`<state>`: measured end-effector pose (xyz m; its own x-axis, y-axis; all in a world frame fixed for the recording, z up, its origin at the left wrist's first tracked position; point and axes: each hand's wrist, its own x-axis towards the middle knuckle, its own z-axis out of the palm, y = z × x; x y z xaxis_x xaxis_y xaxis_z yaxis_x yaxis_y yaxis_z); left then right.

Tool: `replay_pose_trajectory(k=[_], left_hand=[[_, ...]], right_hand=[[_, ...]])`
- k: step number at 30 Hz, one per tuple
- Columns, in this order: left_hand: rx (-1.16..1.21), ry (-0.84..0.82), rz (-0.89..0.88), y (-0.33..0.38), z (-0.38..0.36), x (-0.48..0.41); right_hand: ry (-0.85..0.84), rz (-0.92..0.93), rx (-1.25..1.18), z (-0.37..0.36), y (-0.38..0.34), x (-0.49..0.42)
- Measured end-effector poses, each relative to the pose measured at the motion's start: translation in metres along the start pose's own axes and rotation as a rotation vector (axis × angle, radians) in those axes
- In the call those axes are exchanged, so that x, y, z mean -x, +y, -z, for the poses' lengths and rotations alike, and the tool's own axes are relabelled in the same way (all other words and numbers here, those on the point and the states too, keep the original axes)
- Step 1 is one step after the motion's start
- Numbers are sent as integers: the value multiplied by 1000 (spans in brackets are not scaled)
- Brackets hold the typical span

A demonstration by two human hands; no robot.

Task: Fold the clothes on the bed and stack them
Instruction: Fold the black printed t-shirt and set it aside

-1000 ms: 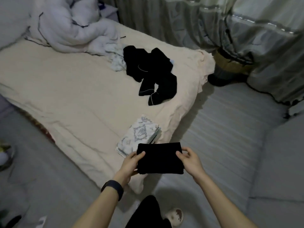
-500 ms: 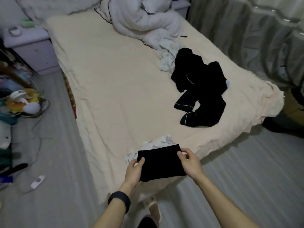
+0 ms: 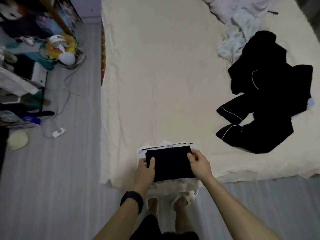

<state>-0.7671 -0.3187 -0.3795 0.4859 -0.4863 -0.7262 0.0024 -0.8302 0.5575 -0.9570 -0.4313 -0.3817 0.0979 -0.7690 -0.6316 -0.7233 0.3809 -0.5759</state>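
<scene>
Since the earlier frame, the folded black garment (image 3: pixel 170 164) has come over the pale folded pile (image 3: pixel 141 151) at the near edge of the bed (image 3: pixel 155 84). Left hand (image 3: pixel 144 168) grips its left end, thumb on top. Right hand (image 3: pixel 199 164) pinches its right end. The garment lies between them. Contact with the pile cannot be confirmed. Risk: the pile sits at the mattress edge, so an off-centre release could tip the garment floorward. Unfolded black clothes (image 3: pixel 266 94) lie farther right.

A home bedroom: cream-sheeted bed (image 3: pixel 164 75), rumpled duvet (image 3: pixel 242 13), floor clutter (image 3: pixel 34 66) alongside.
</scene>
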Motion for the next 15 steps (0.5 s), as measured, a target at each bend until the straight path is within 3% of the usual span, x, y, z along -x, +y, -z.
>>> replay_pose_trajectory(k=[7,9,12,15], left_hand=[[75,112,26,8,-15,15],[-59,230,-20,7,-21,22],[-507,489,-369,11,-32,36],[-697,391,-732,13,-37,35]], right_hand=[[-48,42,19,1,12,-5],[-56,58,7,1,14,-3],[74,139,-15,1,15,4],[260,419,220,-8,18,18]])
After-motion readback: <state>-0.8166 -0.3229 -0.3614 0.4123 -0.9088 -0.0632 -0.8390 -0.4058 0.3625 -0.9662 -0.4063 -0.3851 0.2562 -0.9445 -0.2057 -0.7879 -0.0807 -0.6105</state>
